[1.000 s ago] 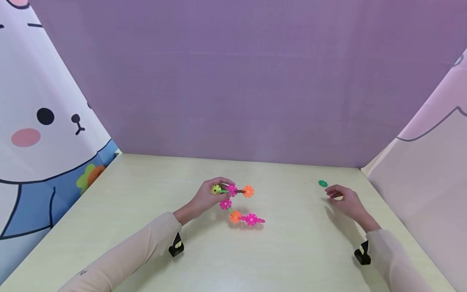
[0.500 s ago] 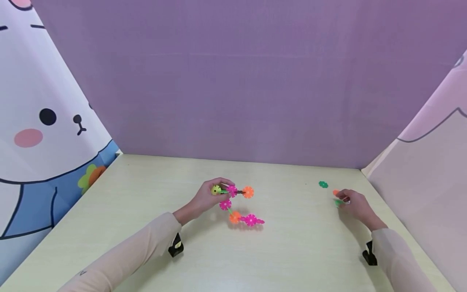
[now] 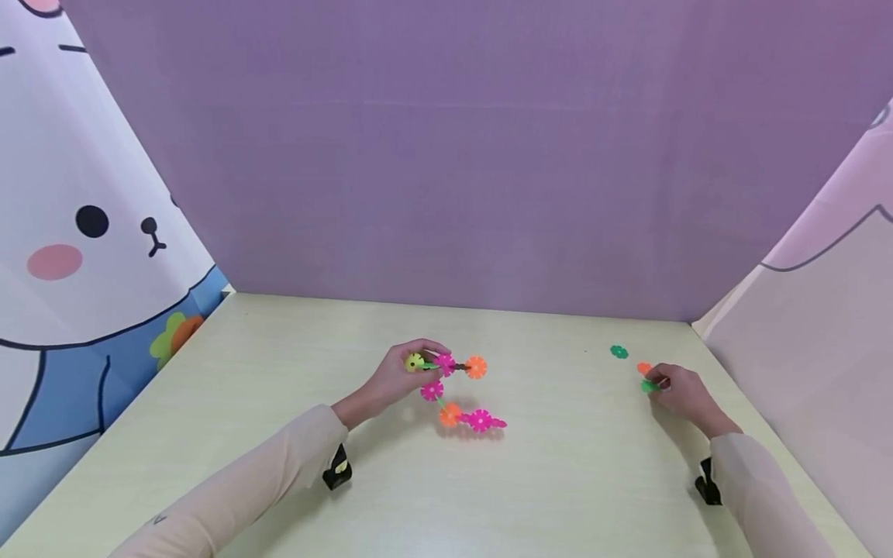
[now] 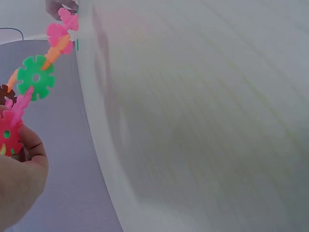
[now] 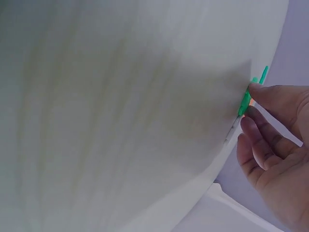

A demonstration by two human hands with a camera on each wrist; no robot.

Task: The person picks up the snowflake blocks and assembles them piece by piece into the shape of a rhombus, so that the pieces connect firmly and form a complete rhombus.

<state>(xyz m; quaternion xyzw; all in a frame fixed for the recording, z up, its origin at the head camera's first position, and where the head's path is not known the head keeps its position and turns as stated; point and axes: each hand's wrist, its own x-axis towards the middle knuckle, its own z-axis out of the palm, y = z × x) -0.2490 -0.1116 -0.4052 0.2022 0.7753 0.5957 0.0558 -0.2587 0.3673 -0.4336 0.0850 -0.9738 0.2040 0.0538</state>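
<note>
Tabletop (image 3: 551,480): two hands (image 3: 393,377) (image 3: 687,395), one chain (image 3: 432,390)

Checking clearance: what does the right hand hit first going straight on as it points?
Probably the orange piece, just past the light green piece the right hand pinches; exact depth is unclear.

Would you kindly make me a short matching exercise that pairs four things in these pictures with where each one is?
1. Multicoloured chain of linked, plastic-looking flower discs
2. Single bright-green flower-shaped disc
3. Single dark-green flower-shaped disc
4. Plain purple cloth-like backdrop

A. Rising beyond the far edge of the pale, flat table
B. Pinched by the bare right hand
C. Lying on the table, touched by neither hand
D. Held in the bare left hand

Pairs: 1-D, 2-B, 3-C, 4-A.
</note>
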